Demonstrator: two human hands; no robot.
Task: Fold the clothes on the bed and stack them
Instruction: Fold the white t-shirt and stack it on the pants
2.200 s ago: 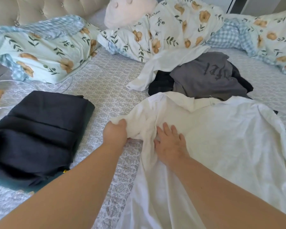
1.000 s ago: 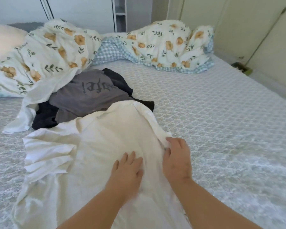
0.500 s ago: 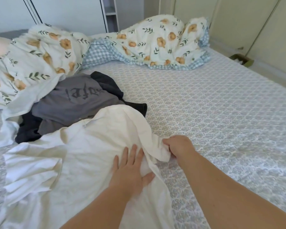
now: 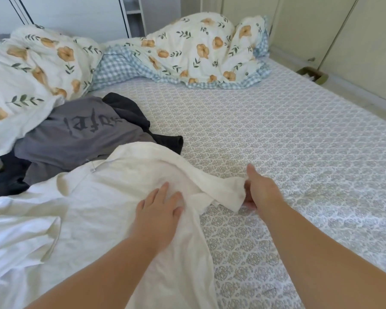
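A white shirt (image 4: 94, 210) lies spread over the near left of the bed (image 4: 276, 139). My left hand (image 4: 158, 208) presses flat on its body, fingers straight. My right hand (image 4: 261, 190) grips the end of the shirt's right sleeve (image 4: 221, 188) and holds it stretched out to the right over the patterned sheet. Behind the shirt sits a heap of clothes: a grey shirt with dark lettering (image 4: 80, 134) on top of dark garments (image 4: 143, 121).
A floral duvet with a blue check lining (image 4: 187, 52) is bunched along the far side of the bed. Cupboard doors (image 4: 343, 36) and the bed's right edge lie to the right. A small green object (image 4: 312, 74) sits on the floor there.
My view swung right, away from the folded dark stack. My right hand took hold of the sleeve and drew it out to the right, while my left hand stayed flat on the shirt.
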